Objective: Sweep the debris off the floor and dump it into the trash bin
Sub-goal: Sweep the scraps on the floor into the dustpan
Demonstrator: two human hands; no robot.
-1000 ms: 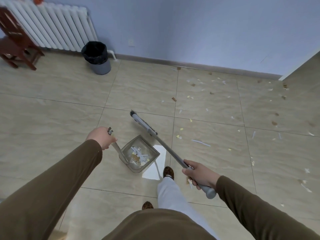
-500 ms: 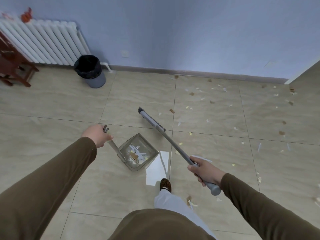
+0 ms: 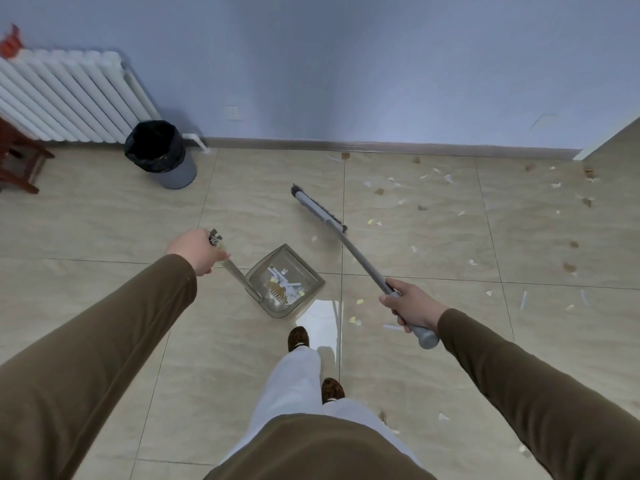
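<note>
Tiled floor point(image 3: 104, 220), scattered debris point(image 3: 420, 207), bin point(image 3: 159, 154) beside radiator point(image 3: 62, 98).

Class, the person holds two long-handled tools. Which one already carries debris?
The dustpan, held by the left hand: paper scraps lie inside it. The broom in the right hand carries none.

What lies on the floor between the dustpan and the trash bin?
Bare tile: in the head view no debris lies between the dustpan and the trash bin; only the left hand on the dustpan's handle overlaps that stretch.

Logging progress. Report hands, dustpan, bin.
Left hand grips dustpan handle; right hand grips broom. Dustpan holds paper scraps. Debris scattered right. Trash bin far left, path open.
</note>
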